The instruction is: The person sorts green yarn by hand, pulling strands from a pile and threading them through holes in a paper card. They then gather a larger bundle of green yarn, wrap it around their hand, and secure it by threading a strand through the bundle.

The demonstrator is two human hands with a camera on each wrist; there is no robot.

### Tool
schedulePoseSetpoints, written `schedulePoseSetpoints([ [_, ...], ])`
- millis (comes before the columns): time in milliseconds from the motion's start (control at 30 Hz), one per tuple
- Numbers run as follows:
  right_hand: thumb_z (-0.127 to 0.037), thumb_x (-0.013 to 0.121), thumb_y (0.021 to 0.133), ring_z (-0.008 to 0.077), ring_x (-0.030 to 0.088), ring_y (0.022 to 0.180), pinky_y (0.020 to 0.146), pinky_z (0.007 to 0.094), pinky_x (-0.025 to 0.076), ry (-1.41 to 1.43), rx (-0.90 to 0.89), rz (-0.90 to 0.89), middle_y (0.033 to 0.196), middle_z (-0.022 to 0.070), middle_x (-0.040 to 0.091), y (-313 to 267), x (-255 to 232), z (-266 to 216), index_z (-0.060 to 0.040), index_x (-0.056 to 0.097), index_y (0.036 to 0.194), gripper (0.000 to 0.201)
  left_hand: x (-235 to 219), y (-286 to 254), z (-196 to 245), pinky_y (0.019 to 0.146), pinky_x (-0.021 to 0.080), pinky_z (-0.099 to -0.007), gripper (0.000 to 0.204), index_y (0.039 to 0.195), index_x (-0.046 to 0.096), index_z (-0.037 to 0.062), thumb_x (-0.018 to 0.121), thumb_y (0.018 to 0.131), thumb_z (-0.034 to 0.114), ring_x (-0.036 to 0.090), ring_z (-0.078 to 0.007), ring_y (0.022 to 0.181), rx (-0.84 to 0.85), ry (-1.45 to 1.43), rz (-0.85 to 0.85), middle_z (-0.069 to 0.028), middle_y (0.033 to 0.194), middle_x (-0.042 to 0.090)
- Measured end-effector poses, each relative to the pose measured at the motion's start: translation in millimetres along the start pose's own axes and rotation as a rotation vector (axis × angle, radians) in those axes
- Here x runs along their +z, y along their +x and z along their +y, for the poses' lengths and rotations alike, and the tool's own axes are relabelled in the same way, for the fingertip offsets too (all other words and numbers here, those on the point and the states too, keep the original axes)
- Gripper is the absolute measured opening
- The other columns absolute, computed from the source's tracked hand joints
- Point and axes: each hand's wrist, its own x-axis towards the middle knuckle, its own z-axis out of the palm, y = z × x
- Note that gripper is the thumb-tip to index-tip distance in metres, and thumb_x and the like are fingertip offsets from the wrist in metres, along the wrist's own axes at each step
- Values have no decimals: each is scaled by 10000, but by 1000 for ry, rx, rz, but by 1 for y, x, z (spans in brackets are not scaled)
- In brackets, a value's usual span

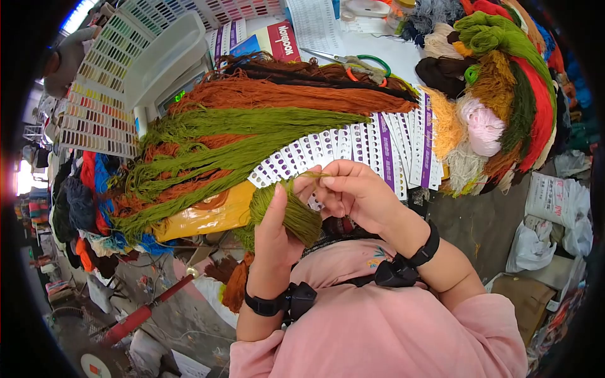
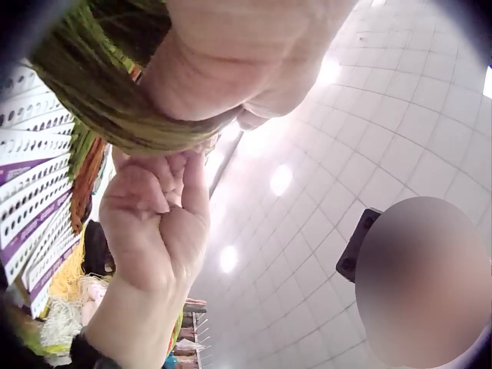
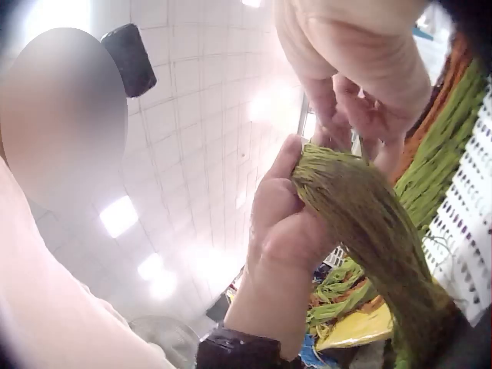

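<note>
My left hand (image 1: 277, 236) holds a looped skein of olive-green yarn (image 1: 301, 217) in front of my body, the thumb pointing up along its side. My right hand (image 1: 362, 192) is at the skein's upper end, thumb and forefinger pinching a thin green strand. Seen from the right wrist, the skein (image 3: 361, 207) hangs down from the left hand (image 3: 288, 234), with the right hand's fingers close above its top. In the left wrist view the yarn (image 2: 92, 92) wraps around the left hand (image 2: 238, 61), while the right hand (image 2: 154, 223) reaches up to it.
Long green (image 1: 208, 135) and rust yarn bundles (image 1: 290, 91) lie across the table beside fanned punched cards (image 1: 328, 145) and a yellow package (image 1: 208, 214). Behind them are scissors (image 1: 365, 68), a notebook (image 1: 280, 41) and a scale with a tray (image 1: 170, 57). Coloured skeins (image 1: 482, 123) pile at right.
</note>
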Motion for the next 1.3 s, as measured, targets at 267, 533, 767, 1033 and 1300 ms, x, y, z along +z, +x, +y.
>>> schedulePoseSetpoints([
  [267, -138, 497, 796, 14, 324, 458, 411, 152, 250, 4, 105, -147, 534, -47, 432, -2, 6, -4, 1, 564, 859, 167, -5, -2, 2, 856, 366, -388, 521, 1186, 361, -22, 242, 882, 384, 359, -206, 1113, -20, 29, -59, -118, 1242, 350],
  [533, -119, 542, 757, 15, 375, 452, 391, 160, 264, -134, 108, 49, 647, -13, 544, -7, 16, -7, -15, 598, 791, 122, 0, -3, 2, 851, 364, -351, 550, 1199, 328, -59, 261, 879, 384, 414, -197, 1056, 9, 45, -5, -110, 1214, 388],
  [767, -46, 550, 705, 57, 471, 542, 419, 168, 335, -429, 65, 102, 778, 42, 582, -9, 24, -4, 13, 601, 721, 79, -1, -5, 5, 860, 368, -362, 506, 1167, 360, -63, 274, 879, 344, 452, -215, 1016, -48, -19, -76, -159, 1178, 408],
  [1033, -31, 541, 705, 14, 346, 454, 372, 153, 250, -119, 43, 42, 931, 65, 571, -7, 16, -1, 9, 578, 699, 55, -7, -7, 1, 772, 438, -334, 217, 995, 522, -22, 464, 810, 75, 503, -203, 942, 26, 48, 98, -136, 1071, 502],
  [1300, -43, 537, 720, -3, 303, 438, 371, 145, 209, -67, 88, -28, 823, 33, 580, -6, 10, -3, 29, 581, 819, 130, -10, -6, 0, 778, 441, -351, 265, 1025, 488, -39, 426, 839, 139, 521, -216, 908, 7, -104, 46, -132, 1017, 522],
])
